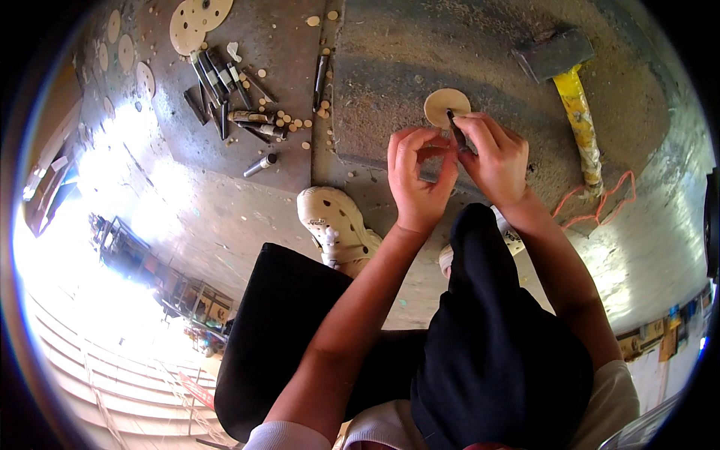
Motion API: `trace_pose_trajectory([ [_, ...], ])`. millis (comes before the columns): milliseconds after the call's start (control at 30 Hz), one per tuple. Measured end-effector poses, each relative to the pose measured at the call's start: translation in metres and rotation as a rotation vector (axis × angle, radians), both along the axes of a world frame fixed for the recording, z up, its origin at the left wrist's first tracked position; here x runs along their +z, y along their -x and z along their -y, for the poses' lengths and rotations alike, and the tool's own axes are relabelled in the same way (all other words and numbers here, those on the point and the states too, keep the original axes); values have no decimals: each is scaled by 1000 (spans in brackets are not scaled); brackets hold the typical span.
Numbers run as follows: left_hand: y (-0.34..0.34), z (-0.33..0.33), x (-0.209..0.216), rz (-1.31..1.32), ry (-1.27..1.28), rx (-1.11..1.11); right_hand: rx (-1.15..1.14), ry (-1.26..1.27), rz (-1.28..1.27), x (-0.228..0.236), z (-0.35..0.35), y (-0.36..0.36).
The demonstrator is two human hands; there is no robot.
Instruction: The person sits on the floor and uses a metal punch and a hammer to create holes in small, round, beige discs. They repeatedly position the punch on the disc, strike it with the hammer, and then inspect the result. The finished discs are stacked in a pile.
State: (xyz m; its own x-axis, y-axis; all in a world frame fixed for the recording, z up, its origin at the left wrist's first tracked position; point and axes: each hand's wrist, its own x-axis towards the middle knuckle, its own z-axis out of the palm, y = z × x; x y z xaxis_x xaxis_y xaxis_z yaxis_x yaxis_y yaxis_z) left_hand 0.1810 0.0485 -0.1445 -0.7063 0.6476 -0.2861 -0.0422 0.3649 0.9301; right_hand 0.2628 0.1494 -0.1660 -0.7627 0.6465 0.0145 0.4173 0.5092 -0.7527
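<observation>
1. Just above the frame's centre, I see the right hand (496, 159) pinching a slim dark rod (456, 133), its end overlapping a tan disc (444, 103).
2. The left hand (418, 178) curls beside it, thumb and fingertips close together; I can't tell whether they grip anything.
3. Upper right, a yellow-handled hammer (576, 112) lies.

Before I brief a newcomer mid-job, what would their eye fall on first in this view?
Probably the hands: at the centre, the right hand holds a dark rod by a tan disc, with the left hand close beside it. Next would likely come the hammer with its yellow handle, lying at upper right, and the pile of rods at upper left, with small discs scattered around it.
</observation>
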Motion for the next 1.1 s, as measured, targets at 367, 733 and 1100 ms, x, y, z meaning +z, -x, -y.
trace_pose_trajectory([
  [367,15,-17,-9,-358,-33,-201,-7,-5,59,-1,0,-4],
  [733,15,-8,-18,-319,-102,-153,-212,-534,545,32,-57,-74],
  [1100,21,-19,-22,-302,-105,-157,-380,-86,495,36,-81,-66],
])
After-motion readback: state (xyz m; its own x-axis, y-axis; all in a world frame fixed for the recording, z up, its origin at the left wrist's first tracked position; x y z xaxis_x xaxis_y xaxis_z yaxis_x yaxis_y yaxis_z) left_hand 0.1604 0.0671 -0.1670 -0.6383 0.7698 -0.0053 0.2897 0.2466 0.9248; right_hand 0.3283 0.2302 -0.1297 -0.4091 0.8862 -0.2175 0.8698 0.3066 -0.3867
